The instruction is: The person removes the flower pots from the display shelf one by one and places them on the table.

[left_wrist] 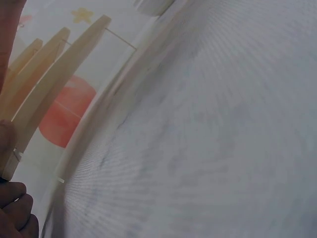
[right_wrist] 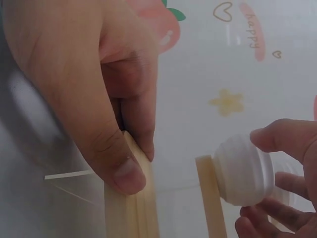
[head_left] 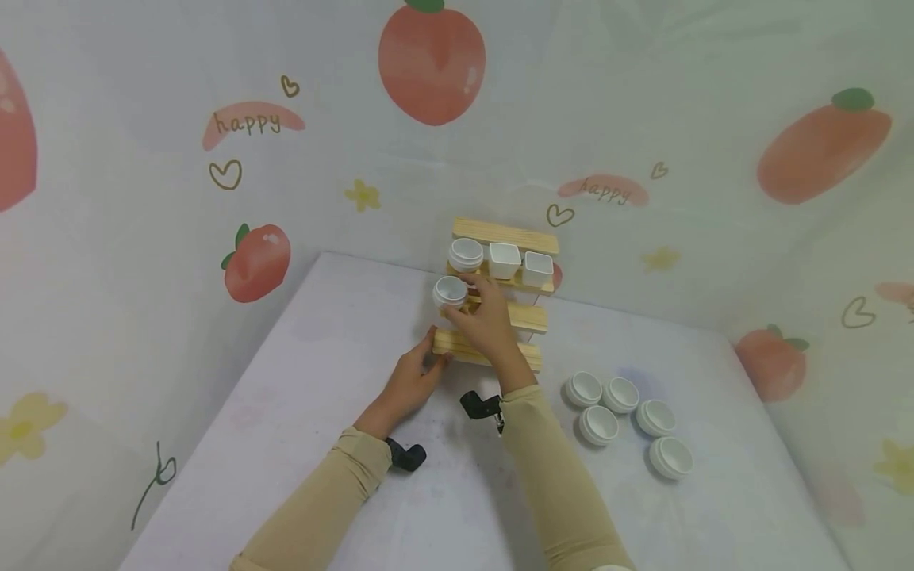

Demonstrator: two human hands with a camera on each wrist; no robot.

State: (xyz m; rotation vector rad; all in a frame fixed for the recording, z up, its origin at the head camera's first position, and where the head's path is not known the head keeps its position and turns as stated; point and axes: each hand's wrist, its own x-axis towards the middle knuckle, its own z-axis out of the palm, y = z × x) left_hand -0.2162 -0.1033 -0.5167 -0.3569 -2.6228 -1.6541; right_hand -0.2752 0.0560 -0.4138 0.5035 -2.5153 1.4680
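Note:
My right hand (head_left: 491, 323) holds a small white round pot (head_left: 450, 290) between thumb and fingers, at the left end of the rack's middle shelf (head_left: 527, 318). In the right wrist view the pot (right_wrist: 242, 171) stands with its base against a wooden slat (right_wrist: 210, 198). My left hand (head_left: 408, 382) grips the left end of the lowest slat (head_left: 493, 353), its thumb (right_wrist: 130, 176) on the wood in the right wrist view. Along the upper shelf sit one round white pot (head_left: 466, 254) and two square white pots (head_left: 504, 260).
Several round white pots (head_left: 598, 426) stand on the white table (head_left: 286, 396) to the right of the rack. A wall cloth (head_left: 343, 119) printed with fruit hangs close behind the rack. Black wrist mounts (head_left: 408, 456) stick out near both sleeves.

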